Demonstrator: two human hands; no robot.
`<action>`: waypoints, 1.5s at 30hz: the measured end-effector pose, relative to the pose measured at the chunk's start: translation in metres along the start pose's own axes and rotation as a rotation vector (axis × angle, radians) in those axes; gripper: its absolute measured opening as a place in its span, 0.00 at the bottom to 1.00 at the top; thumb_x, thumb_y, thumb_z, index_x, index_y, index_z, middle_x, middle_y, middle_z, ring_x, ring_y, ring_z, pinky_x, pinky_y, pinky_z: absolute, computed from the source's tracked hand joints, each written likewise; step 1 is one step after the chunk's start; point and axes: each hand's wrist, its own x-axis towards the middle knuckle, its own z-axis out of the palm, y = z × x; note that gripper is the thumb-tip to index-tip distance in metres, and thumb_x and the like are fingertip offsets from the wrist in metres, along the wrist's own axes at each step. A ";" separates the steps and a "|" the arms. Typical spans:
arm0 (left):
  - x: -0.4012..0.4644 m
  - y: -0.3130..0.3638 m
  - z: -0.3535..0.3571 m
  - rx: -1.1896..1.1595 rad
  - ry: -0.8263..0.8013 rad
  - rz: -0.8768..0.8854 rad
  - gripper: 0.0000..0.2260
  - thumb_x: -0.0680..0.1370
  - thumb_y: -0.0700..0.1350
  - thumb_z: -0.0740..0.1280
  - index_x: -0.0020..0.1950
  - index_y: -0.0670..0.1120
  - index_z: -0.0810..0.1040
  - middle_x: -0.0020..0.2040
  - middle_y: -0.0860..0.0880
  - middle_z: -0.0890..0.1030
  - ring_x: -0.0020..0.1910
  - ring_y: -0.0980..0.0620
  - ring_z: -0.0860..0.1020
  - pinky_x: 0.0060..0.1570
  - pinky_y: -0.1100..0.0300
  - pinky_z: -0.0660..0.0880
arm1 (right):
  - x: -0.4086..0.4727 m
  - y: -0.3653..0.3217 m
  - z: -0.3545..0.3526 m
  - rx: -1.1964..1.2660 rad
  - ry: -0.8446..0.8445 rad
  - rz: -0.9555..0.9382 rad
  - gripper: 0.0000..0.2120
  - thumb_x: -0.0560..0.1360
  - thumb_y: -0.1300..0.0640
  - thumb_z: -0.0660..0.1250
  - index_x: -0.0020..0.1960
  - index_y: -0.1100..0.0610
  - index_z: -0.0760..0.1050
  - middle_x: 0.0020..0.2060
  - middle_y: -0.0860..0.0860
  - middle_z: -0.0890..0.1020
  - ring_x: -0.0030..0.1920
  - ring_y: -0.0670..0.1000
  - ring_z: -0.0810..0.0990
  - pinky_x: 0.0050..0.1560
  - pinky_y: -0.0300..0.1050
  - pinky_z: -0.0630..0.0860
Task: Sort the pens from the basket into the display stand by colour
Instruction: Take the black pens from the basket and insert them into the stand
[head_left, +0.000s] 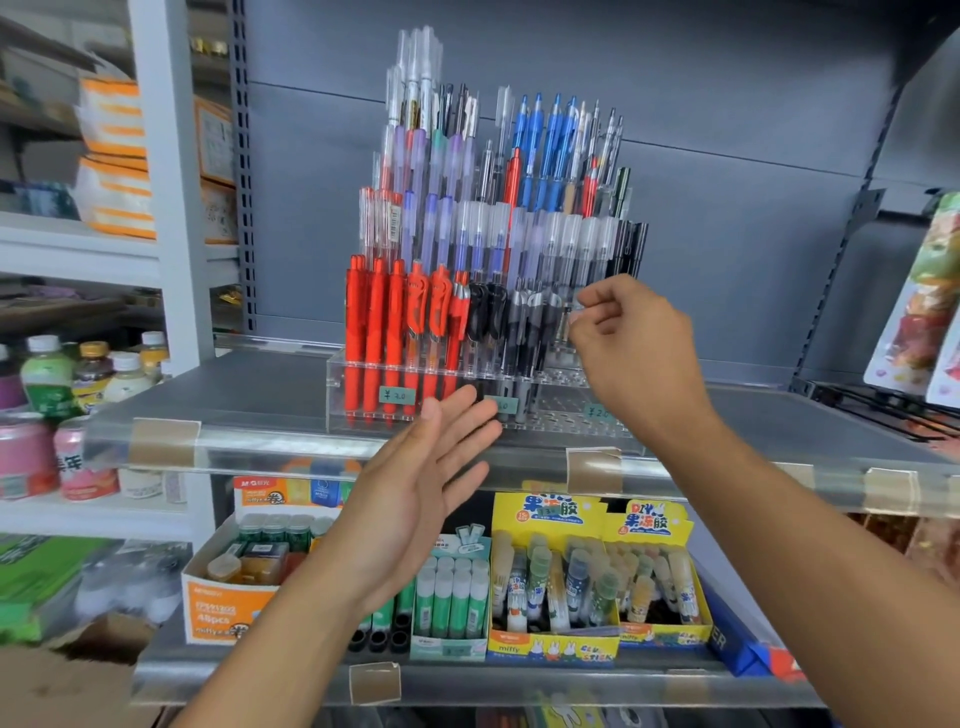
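Observation:
A clear acrylic tiered display stand (566, 415) sits on the grey shelf. Its front row holds red pens (384, 332) at the left and black pens (498, 322) in the middle, with bare holes at the right. Higher tiers carry clear-capped, purple and blue pens (545, 140). My right hand (634, 348) is at the right end of the front row, thumb and forefinger pinching the top of a pale pen (573, 315) that is mostly hidden. My left hand (426, 488) hovers flat and holds nothing, in front of the shelf edge below the stand. No basket is in view.
The shelf's clear front lip (322, 452) runs under my hands. Below it stand boxes of glue sticks (556, 577) and a green-labelled set (452, 592). Drink bottles (78, 379) fill the left rack. Packaged goods (924, 296) hang at the right.

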 end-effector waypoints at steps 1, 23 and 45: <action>-0.002 0.000 0.002 0.047 0.022 0.027 0.24 0.76 0.58 0.55 0.70 0.51 0.71 0.64 0.54 0.79 0.64 0.56 0.77 0.67 0.53 0.70 | -0.009 -0.003 -0.001 0.005 0.007 -0.038 0.03 0.79 0.58 0.63 0.51 0.51 0.74 0.39 0.44 0.79 0.38 0.40 0.77 0.38 0.25 0.72; -0.067 -0.052 0.014 0.799 0.206 0.178 0.04 0.80 0.41 0.64 0.47 0.49 0.74 0.41 0.55 0.79 0.43 0.54 0.79 0.44 0.64 0.73 | -0.194 0.046 0.036 0.248 -0.188 -0.067 0.06 0.77 0.61 0.65 0.51 0.53 0.78 0.41 0.42 0.80 0.41 0.40 0.77 0.41 0.27 0.69; -0.209 -0.296 -0.094 0.619 0.396 -0.643 0.08 0.79 0.34 0.62 0.44 0.44 0.75 0.39 0.47 0.78 0.36 0.52 0.77 0.42 0.61 0.74 | -0.427 0.179 0.164 -0.114 -1.036 0.364 0.06 0.78 0.55 0.63 0.49 0.52 0.78 0.44 0.52 0.84 0.44 0.54 0.81 0.44 0.45 0.75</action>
